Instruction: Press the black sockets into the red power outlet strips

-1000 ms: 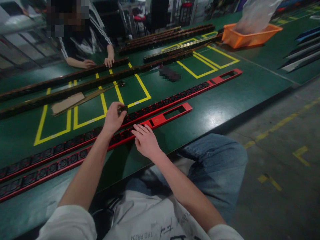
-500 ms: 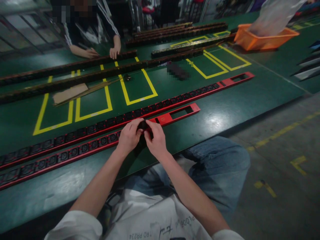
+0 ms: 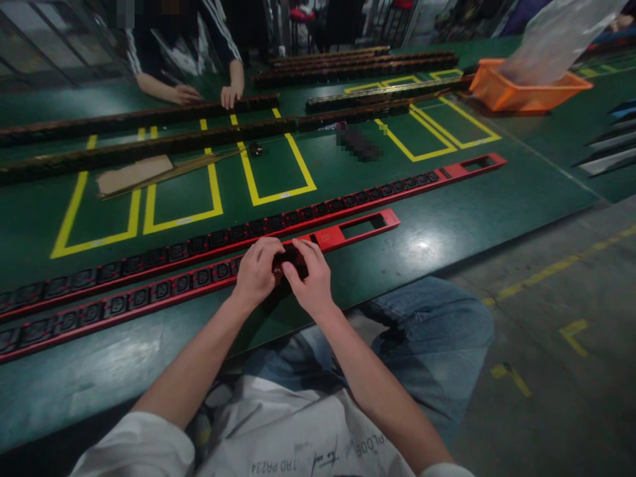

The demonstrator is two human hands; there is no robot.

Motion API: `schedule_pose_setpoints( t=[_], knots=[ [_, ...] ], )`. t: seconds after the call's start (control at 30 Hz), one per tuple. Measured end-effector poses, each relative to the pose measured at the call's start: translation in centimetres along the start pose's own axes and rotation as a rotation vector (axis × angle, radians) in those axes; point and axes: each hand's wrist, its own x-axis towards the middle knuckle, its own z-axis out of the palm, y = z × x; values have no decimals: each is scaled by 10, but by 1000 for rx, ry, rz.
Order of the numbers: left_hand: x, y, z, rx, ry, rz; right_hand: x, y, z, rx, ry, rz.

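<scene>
Two red bars, a nearer bar [image 3: 181,286] and a farther bar [image 3: 318,213], are laid side by side on the green tabletop [image 3: 437,218]. Both are lined with black sockets [image 3: 119,305], and their left ends are cut off by the view, well to the left of the fingers. Beyond the fingers, to the left, a piece of cardboard [image 3: 134,175] is laid across yellow outlines [image 3: 181,224]. Farther beyond, two hands of another person [image 3: 231,95] are held at a long dark bar [image 3: 149,118].

The left hand [image 3: 259,266] is bent over the nearer bar, its fingers curled inward and down. Just beside it, the right hand [image 3: 312,273] is arched the same way, its thumb turned toward the left fingers. The space between is too dark for it to be told whether anything is pinched.

Immediately right of the fingers, the bar's end is pierced by a rectangular opening [image 3: 365,226]. Well beyond and right, an orange bin [image 3: 527,99] is topped by a clear plastic bag [image 3: 551,43].
</scene>
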Motion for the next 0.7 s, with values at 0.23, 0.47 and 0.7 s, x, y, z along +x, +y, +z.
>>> schedule_pose_setpoints(
  t=[0.23,0.47,0.7],
  knots=[
    [8,17,-6,177,-121,-149,-4,3,0,28,122,71],
    [7,16,-26,374,-322,-225,16,21,-18,-70,-26,-116],
    [11,12,-31,434,-441,-184,31,36,-15,-191,-254,-275]
  ],
)
